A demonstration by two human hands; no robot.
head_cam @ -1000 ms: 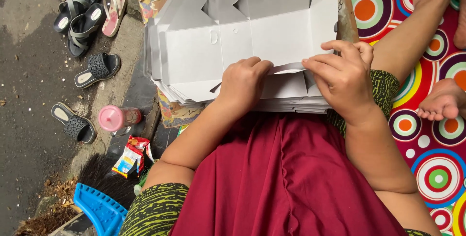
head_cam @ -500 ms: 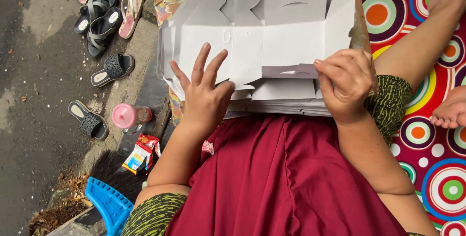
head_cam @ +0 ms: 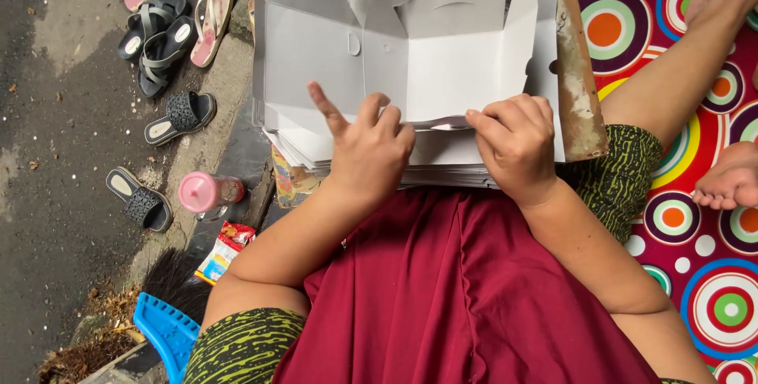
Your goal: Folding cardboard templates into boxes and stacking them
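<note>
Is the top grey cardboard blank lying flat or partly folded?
Partly folded: the top cardboard blank has its far flaps raised, near edge under both hands.

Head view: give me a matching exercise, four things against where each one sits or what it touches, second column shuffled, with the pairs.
Things:
1. left hand
2. right hand
3. pink-lidded bottle
4. blue dustpan

Places:
A. bottom left corner, beside a dark broom
B. pinching the near edge of the top grey card sheet
C. lying on its side on the kerb, left of the stack
D. fingers spread on the card stack

Pairs: 1-D, 2-B, 3-C, 4-A
</note>
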